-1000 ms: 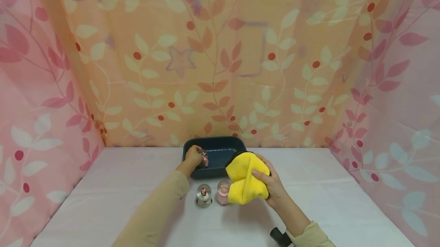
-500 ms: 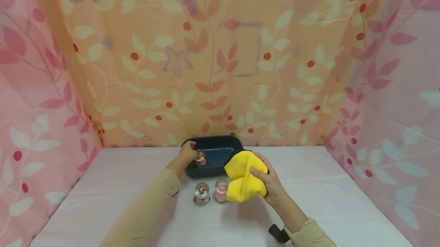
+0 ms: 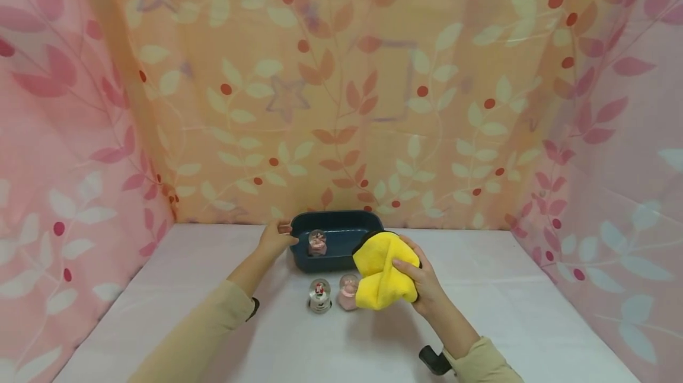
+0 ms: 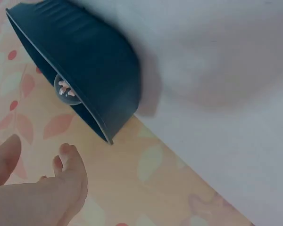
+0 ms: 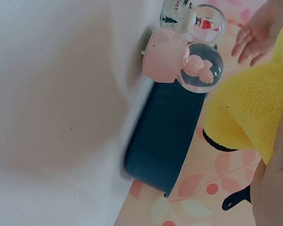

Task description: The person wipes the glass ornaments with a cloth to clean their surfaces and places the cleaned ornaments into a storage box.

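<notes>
Nearest: 2 beige sleeves (image 3: 184,332) & a blk item (image 3: 434,360) by the R cuff, can't tell what it is, on/over the white table (image 3: 304,356). R hand (image 3: 425,285) grips 1 yellow cloth (image 3: 386,273), dark edging at its top, thumb pressed on the near side, held up off the table; a dark tab w/ a hole (image 5: 237,198) shows by that hand in the R wrist view. Just L of the cloth, 2 snow globes upright on the table side by side: white-base globe (image 3: 319,296) w/ red fig. inside, plus red & dk green print on its base, lettering too small to read; then pink-base globe (image 3: 348,292), pink fig. inside, partly behind the cloth in head view. Beyond them 1 dk blue tray (image 3: 325,264), 3rd globe (image 3: 317,242) standing in its L part, also pink base, so 3 globes total, 2 out, 1 in. L hand (image 3: 274,242) just outside the tray's L end, fingers loose, thumb apart, holding nothing; half a sec. ago it was inside the tray at that globe, now it's drawn off L & the globe stays put. R hand & cloth abt same as before. Far back: 1 leaf-print curtain (image 3: 341,92), orange mid., pink sides, w/ red dots & purple star outlines
</notes>
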The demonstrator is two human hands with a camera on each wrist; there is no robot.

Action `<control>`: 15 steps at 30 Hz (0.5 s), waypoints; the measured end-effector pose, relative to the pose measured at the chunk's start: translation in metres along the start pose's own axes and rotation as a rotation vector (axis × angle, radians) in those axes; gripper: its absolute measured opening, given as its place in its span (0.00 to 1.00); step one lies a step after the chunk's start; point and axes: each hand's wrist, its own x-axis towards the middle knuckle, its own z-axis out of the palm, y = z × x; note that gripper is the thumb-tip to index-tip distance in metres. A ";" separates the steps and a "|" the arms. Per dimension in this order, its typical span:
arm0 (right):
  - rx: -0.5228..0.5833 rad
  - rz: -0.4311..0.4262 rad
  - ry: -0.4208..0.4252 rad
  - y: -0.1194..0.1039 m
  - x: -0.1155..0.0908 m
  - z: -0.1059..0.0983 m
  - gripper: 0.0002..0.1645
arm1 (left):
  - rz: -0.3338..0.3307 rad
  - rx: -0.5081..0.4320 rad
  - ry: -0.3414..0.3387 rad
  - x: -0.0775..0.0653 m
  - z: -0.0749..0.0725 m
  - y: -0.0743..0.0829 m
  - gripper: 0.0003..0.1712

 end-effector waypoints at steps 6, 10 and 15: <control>0.003 -0.014 -0.016 -0.002 -0.003 -0.004 0.36 | 0.000 0.066 -0.028 -0.021 -0.004 -0.005 0.32; 0.007 -0.021 -0.029 -0.003 -0.004 -0.005 0.35 | 0.014 0.113 -0.049 -0.035 -0.004 -0.011 0.32; 0.015 -0.034 -0.034 -0.005 -0.006 -0.006 0.33 | 0.018 0.120 -0.089 -0.052 0.000 -0.022 0.34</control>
